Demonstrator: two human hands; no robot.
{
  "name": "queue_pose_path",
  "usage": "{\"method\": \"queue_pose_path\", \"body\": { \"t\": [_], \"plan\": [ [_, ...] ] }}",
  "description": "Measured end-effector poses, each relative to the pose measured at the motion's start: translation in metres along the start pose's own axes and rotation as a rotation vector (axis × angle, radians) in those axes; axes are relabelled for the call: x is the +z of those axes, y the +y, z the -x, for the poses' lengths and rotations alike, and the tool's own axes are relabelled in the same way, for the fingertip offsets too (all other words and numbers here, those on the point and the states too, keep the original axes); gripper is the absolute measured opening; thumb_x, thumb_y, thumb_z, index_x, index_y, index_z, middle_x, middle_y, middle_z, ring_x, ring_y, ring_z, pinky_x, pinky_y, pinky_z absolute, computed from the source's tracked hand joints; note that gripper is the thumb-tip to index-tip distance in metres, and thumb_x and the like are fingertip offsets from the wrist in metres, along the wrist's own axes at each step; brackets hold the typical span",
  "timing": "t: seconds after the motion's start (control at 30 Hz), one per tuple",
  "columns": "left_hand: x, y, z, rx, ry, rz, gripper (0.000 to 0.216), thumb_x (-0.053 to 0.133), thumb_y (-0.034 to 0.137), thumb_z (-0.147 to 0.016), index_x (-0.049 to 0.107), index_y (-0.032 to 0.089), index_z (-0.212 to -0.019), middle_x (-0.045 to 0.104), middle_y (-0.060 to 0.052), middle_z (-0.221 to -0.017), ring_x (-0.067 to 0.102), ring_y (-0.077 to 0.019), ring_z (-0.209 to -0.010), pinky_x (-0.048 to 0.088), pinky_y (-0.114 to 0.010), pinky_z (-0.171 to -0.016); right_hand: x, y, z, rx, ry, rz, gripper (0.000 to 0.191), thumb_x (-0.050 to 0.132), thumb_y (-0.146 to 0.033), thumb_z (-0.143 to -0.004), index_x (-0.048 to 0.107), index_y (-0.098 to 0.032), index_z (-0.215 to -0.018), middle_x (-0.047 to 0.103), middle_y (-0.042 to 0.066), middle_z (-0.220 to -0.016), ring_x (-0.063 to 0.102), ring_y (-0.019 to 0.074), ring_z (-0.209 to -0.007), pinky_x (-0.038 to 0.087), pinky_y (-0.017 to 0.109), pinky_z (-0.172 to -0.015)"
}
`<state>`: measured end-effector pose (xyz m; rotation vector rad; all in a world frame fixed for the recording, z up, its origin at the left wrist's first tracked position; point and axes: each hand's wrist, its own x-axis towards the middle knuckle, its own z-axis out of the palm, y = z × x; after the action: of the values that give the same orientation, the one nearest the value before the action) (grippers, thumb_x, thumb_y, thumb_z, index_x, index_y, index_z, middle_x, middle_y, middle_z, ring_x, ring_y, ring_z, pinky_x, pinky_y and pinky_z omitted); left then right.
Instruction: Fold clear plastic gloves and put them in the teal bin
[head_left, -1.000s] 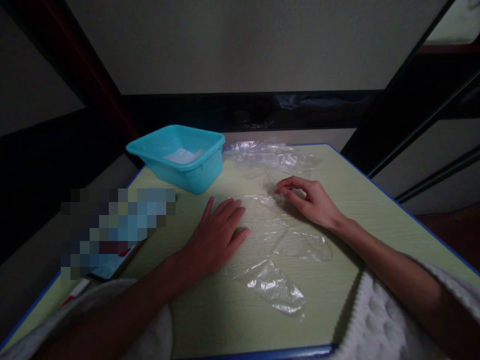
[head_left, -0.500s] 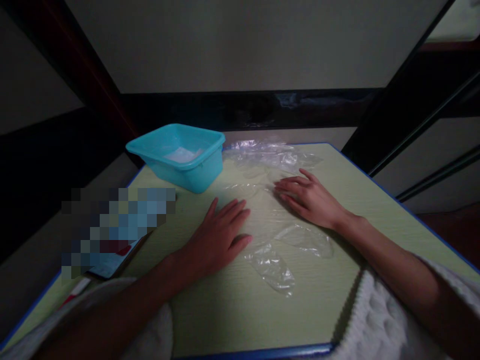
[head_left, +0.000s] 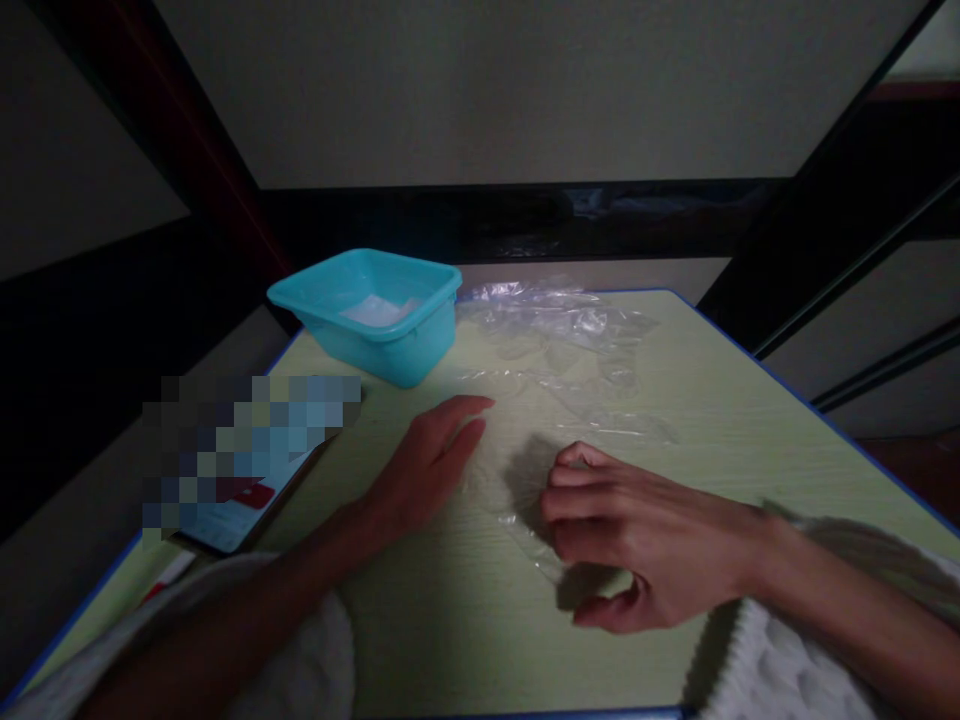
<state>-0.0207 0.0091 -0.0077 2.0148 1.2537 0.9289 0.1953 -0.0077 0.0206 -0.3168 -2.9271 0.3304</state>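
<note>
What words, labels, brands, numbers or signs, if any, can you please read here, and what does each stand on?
No text can be read.
Phone: screen mostly pixelated; the rest is too blurred to read.
Red-and-white item: too small and partly hidden to read.
Clear plastic: no lettering visible.
Blue tub: no lettering visible.

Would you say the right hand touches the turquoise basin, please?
No, the right hand is by clear plastic, away from the basin.

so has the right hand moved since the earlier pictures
Yes: the right hand has come toward the near edge of the table, farther from the turquoise basin.
</note>
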Motion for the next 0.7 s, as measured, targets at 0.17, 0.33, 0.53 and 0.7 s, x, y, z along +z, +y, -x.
{"method": "queue_pose_path", "body": {
  "t": [0.17, 0.33, 0.53, 0.7],
  "plan": [
    [-0.006, 0.003, -0.004, -0.159, -0.095, 0.257, 0.024, 0.042, 0.028, -0.082, 0.058, 0.013, -0.094, 0.068, -0.003, -0.076, 0.062, -0.0155, -0.069, 0.048, -0.026, -0.067, 0.001, -0.009, 0.000, 0.029, -0.097, 0.077, 0.014, 0.058, -0.031, -0.074, 0.055, -0.018, -0.069, 0.055, 0.002, -0.075, 0.045, 0.0176, -0.076, 0.031, 0.033, -0.080],
    [-0.007, 0.001, -0.004, -0.148, -0.220, 0.279, 0.021, 0.046, 0.025, -0.079, 0.059, 0.014, -0.091, 0.068, -0.003, -0.075, 0.062, -0.0152, -0.071, 0.047, -0.025, -0.066, 0.003, -0.009, -0.001, 0.000, -0.103, 0.115, 0.004, 0.052, -0.020, -0.073, 0.054, -0.018, -0.069, 0.054, 0.003, -0.074, 0.045, 0.0181, -0.074, 0.032, 0.034, -0.080],
    [-0.009, -0.001, -0.005, -0.169, -0.263, 0.300, 0.020, 0.048, 0.027, -0.077, 0.059, 0.013, -0.088, 0.068, -0.005, -0.078, 0.063, -0.0164, -0.075, 0.047, -0.026, -0.068, 0.000, 0.002, 0.000, 0.064, 0.087, -0.066, 0.011, 0.044, -0.010, -0.071, 0.053, -0.017, -0.070, 0.055, 0.004, -0.068, 0.047, 0.0173, -0.069, 0.037, 0.033, -0.074],
    [-0.010, -0.001, -0.005, -0.144, -0.286, 0.326, 0.022, 0.047, 0.028, -0.080, 0.059, 0.012, -0.089, 0.066, -0.004, -0.076, 0.063, -0.0155, -0.075, 0.047, -0.025, -0.070, -0.003, 0.016, 0.004, 0.335, 0.325, -0.303, 0.014, 0.041, -0.009, -0.078, 0.052, -0.017, -0.077, 0.058, 0.002, -0.070, 0.052, 0.0132, -0.064, 0.040, 0.025, -0.061]
  ]
}}
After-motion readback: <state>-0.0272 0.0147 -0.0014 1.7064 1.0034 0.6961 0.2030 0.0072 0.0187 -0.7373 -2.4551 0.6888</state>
